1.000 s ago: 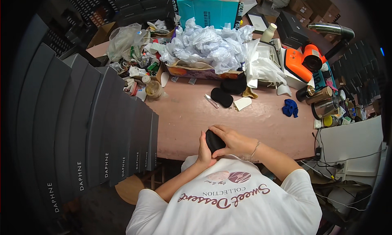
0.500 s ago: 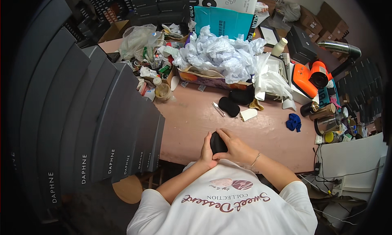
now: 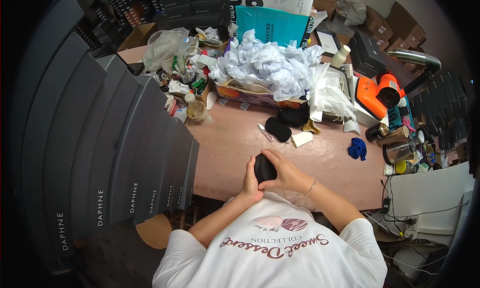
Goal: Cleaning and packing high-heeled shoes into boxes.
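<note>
Cluttered with crumpled white tissue paper (image 3: 270, 68) and oddments, the pink worktable (image 3: 235, 153) is stretching before a seated person, who is cupping a small black rounded object (image 3: 263, 168) at its near edge, left hand (image 3: 250, 180) underneath, right hand (image 3: 282, 173) wrapped over. Seemingly they are shaping or stuffing it; next probably calls for a firmer turn. Fingers are hiding what it is

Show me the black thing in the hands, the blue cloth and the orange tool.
Black object (image 3: 263, 168), head view: its rounded top between both hands.
Blue cloth (image 3: 357, 148), head view: middle of the crumpled bundle.
Orange tool (image 3: 372, 95), head view: its orange body.
</note>
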